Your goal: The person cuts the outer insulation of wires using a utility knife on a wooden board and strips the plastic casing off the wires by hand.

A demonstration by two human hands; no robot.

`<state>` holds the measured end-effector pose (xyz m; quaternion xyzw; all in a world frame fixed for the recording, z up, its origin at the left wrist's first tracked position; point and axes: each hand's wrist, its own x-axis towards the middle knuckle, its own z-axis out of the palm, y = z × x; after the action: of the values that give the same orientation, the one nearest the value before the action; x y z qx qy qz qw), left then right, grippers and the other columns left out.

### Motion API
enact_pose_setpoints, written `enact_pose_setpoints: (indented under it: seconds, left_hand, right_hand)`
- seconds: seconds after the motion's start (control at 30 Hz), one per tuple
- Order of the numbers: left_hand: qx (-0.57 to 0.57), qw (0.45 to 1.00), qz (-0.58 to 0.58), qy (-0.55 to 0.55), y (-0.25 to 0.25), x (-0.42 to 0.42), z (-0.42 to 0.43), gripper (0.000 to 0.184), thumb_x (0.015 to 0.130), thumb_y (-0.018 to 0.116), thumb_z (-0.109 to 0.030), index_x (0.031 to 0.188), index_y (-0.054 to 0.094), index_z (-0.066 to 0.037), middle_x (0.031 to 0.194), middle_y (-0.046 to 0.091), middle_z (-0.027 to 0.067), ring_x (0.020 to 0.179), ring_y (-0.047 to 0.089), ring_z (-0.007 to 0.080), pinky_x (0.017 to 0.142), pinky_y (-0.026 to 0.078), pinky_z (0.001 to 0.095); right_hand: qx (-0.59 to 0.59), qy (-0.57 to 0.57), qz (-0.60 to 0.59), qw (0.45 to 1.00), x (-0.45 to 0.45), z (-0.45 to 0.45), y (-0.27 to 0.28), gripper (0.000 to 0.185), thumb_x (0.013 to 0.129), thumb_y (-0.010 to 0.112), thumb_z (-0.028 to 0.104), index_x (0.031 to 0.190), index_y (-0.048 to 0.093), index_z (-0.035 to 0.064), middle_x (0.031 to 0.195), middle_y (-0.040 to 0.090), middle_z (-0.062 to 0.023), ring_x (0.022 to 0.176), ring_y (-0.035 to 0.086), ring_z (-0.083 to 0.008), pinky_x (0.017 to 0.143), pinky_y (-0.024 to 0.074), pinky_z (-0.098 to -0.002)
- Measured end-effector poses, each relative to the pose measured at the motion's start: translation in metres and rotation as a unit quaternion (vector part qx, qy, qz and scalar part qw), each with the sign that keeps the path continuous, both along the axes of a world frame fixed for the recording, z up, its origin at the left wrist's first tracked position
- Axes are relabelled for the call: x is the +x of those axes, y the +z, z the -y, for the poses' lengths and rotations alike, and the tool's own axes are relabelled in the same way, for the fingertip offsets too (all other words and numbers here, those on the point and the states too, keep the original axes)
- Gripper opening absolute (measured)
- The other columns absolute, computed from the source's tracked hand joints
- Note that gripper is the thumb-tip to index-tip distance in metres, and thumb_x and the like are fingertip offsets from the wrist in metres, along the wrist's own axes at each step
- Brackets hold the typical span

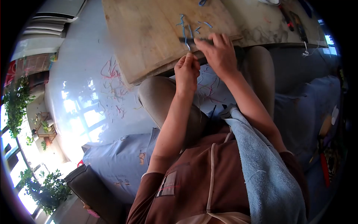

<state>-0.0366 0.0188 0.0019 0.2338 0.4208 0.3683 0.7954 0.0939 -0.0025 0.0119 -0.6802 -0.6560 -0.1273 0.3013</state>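
My left hand (187,71) is closed in a pinch at the board's near edge, thumb and finger on the end of a thin blue wire-like strand (186,42). The strand runs away from me across the wooden board (149,37). My right hand (219,53) is closed round a dark, flat, blade-like tool (182,40), which lies crosswise at the strand just beyond my left fingertips. Its grip is partly hidden by my fingers. Short blue pieces (208,25) lie scattered on the board beyond the tool.
Pliers-like tools with red (290,25) and dark handles (301,31) lie at the upper right. Red and pale thread-like scraps (112,71) litter the floor left of my knees. A light blue towel (257,160) hangs over my front. A blue-covered seat (119,164) is beside me.
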Motion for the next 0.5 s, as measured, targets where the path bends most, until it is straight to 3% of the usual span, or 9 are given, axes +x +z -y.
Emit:
enact_pose_setpoints:
  seconds: [0.13,0.23,0.4,0.5]
  left_hand:
    - [-0.004,1.0,0.017,-0.005,0.003,-0.002,0.0,0.022,0.092,0.049,-0.022,0.078,0.054,-0.006,0.056,0.046,-0.001,0.039,0.03,0.0041,0.034,0.022,0.0186]
    - [-0.018,1.0,0.015,0.005,0.005,-0.001,0.0,0.021,0.092,0.05,-0.021,0.079,0.055,-0.006,0.056,0.046,-0.0009,0.04,0.03,0.004,0.035,0.022,0.0184]
    - [-0.013,1.0,-0.001,-0.003,0.005,-0.002,0.0,0.02,0.092,0.049,-0.021,0.082,0.056,-0.005,0.057,0.047,-0.0003,0.041,0.031,0.0041,0.036,0.022,0.0183]
    - [-0.008,1.0,-0.014,-0.006,0.006,-0.002,0.0,0.02,0.092,0.049,-0.021,0.082,0.055,-0.005,0.058,0.048,0.0,0.042,0.032,0.0043,0.037,0.023,0.0185]
  right_hand:
    - [0.0,-0.027,-0.009,1.0,0.008,-0.046,-0.001,0.019,0.075,0.065,0.021,0.093,0.068,0.0199,0.077,0.052,0.0,0.078,0.051,-0.0201,0.069,0.0448,-0.0316]
    - [0.021,0.076,-0.002,0.997,0.029,-0.052,0.004,0.017,0.075,0.065,0.022,0.092,0.068,0.0195,0.075,0.052,0.0008,0.077,0.052,-0.0184,0.067,0.0459,-0.031]
    - [-0.048,0.039,-0.032,0.998,0.025,-0.009,0.02,0.017,0.068,0.07,0.024,0.085,0.066,0.0211,0.074,0.049,0.0022,0.076,0.053,-0.0172,0.065,0.0464,-0.0295]
    - [-0.029,0.047,-0.005,0.998,0.016,-0.001,0.02,0.017,0.068,0.071,0.023,0.084,0.068,0.019,0.07,0.049,0.0018,0.07,0.052,-0.0164,0.061,0.0451,-0.0298]
